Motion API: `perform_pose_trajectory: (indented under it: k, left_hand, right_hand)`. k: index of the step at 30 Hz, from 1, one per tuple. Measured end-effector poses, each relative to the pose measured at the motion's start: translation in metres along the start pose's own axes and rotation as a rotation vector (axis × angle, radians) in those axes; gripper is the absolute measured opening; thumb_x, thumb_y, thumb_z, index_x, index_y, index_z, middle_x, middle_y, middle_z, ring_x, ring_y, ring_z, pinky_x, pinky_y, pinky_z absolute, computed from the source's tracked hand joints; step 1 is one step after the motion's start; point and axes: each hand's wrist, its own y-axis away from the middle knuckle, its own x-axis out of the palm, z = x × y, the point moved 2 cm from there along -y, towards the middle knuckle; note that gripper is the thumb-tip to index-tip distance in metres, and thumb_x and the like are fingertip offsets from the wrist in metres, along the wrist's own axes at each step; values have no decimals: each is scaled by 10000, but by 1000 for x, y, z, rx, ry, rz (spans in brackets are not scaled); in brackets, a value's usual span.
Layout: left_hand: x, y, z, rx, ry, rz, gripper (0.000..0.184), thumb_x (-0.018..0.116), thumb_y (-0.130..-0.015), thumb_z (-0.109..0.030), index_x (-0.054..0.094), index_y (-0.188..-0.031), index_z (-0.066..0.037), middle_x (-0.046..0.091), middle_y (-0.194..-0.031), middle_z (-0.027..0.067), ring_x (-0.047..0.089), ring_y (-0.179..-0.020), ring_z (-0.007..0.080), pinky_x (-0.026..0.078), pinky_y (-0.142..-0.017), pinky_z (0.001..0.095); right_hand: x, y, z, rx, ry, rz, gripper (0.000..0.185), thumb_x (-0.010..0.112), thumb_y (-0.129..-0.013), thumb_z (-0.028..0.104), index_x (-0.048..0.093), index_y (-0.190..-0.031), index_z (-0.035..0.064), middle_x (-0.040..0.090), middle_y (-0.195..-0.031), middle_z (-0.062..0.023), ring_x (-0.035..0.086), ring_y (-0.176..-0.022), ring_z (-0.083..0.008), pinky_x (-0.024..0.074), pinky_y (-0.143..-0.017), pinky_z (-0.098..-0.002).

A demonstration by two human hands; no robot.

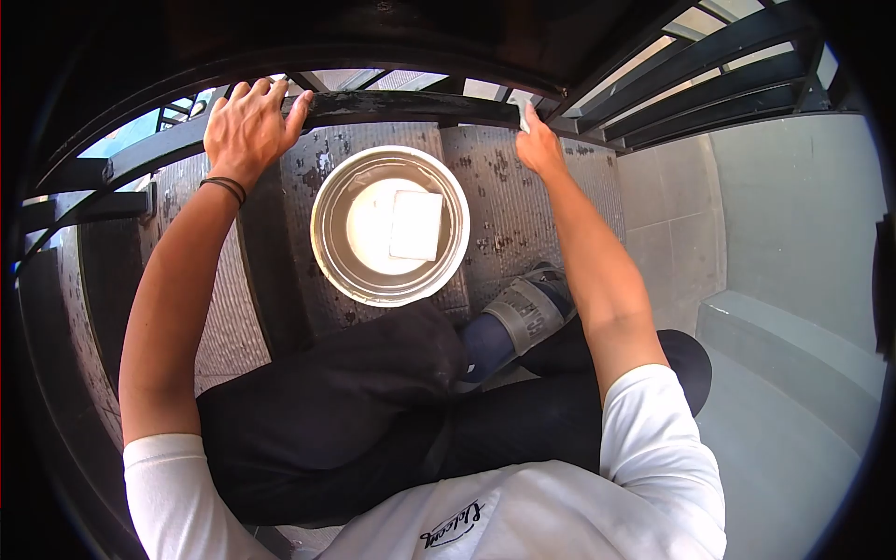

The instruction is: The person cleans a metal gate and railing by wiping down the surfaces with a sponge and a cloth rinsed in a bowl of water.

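My left hand [250, 129] rests over the black metal rail [392, 107], its fingers bent across the top edge and a dark band round the wrist. Farther right along the same rail, my right hand [539, 142] is closed on a small pale piece, perhaps sandpaper or cloth [523, 112], held against the metal. Between my forearms stands a round metal tin [322, 229] with pale contents. A bright white rectangular block [416, 225] lies inside it, toward the right side.
The tin stands on ribbed boards [299, 177] covered with dark flecks. My sandalled foot [527, 313] is close to its lower right. Black railing bars [709, 89] run to the upper right, above a grey wall [793, 196]. A dark panel [420, 37] hangs overhead.
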Motion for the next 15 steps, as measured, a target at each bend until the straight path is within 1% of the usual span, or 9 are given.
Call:
perform_pose_trajectory:
  k: [1, 2, 4, 7, 9, 10, 12, 13, 15]
  left_hand:
    - [0, 0, 0, -8, -10, 73, 576, 400, -993, -574, 699, -1201, -128, 692, -1187, 51, 635, -1091, 232, 481, -926, 392]
    - [0, 0, -1, -7, -8, 73, 576, 400, -993, -574, 699, -1201, -128, 692, -1187, 51, 635, -1091, 232, 481, -926, 392]
    - [-1, 0, 0, -8, 11, 91, 561, 407, -994, -570, 691, -1204, -135, 692, -1178, 53, 632, -1092, 234, 480, -921, 396]
    - [1, 1, 3, 2, 74, 29, 548, 410, -996, -566, 671, -1221, -140, 686, -1179, 51, 629, -1097, 233, 481, -917, 399]
    - [1, 1, 4, 15, 124, 15, 556, 419, -989, -566, 609, -1297, -145, 662, -1220, 67, 595, -1163, 240, 455, -961, 404]
    - [-2, 3, 6, 31, 151, -8, 567, 417, -986, -570, 590, -1320, -146, 652, -1240, 73, 583, -1187, 245, 441, -983, 407]
    - [-5, 2, 11, 40, 225, 82, 603, 404, -977, -587, 571, -1338, -134, 613, -1295, 99, 512, -1275, 252, 354, -1080, 446]
    - [-10, 3, 13, 40, 308, 128, 610, 433, -960, -596, 580, -1320, -126, 588, -1318, 114, 458, -1322, 276, 325, -1101, 466]
    - [-29, 16, 5, 161, 424, -22, 600, 597, -892, -543, 594, -1294, -97, 554, -1315, 136, 430, -1315, 340, 320, -1094, 481]
  right_hand:
    - [-1, 6, 16, -51, -83, -22, 686, 505, -890, 177, 308, -1543, 249, 648, -1118, -318, 631, -1044, -476, 490, -933, -518]
    - [1, 15, 33, -76, -137, 5, 652, 507, -910, 211, 328, -1537, 212, 633, -1177, -295, 614, -1078, -474, 473, -961, -505]
    - [-11, 42, 84, -83, -90, 94, 615, 510, -949, 256, 327, -1535, 217, 654, -1096, -302, 622, -1030, -491, 477, -930, -530]
    - [-43, 73, 125, -214, 5, 150, 561, 502, -966, 249, 369, -1509, 207, 666, -1049, -296, 626, -992, -498, 481, -901, -538]
    - [-70, 89, 139, -362, 128, 263, 476, 484, -984, 243, 428, -1450, 164, 673, -1000, -287, 634, -965, -482, 484, -878, -535]
    - [-85, 95, 141, -383, 129, 258, 476, 484, -984, 243, 428, -1450, 164, 673, -1000, -287, 634, -965, -482, 484, -878, -535]
    - [-118, 108, 142, -451, 190, 307, 393, 501, -984, 249, 509, -1354, 117, 675, -981, -274, 638, -960, -460, 482, -856, -526]
    - [-138, 119, 144, -494, 186, 280, 353, 517, -976, 243, 551, -1293, 93, 676, -982, -267, 640, -959, -447, 485, -849, -507]
    - [-173, 144, 144, -541, 122, 274, 295, 546, -960, 231, 618, -1185, 54, 681, -957, -237, 652, -926, -397, 493, -834, -457]
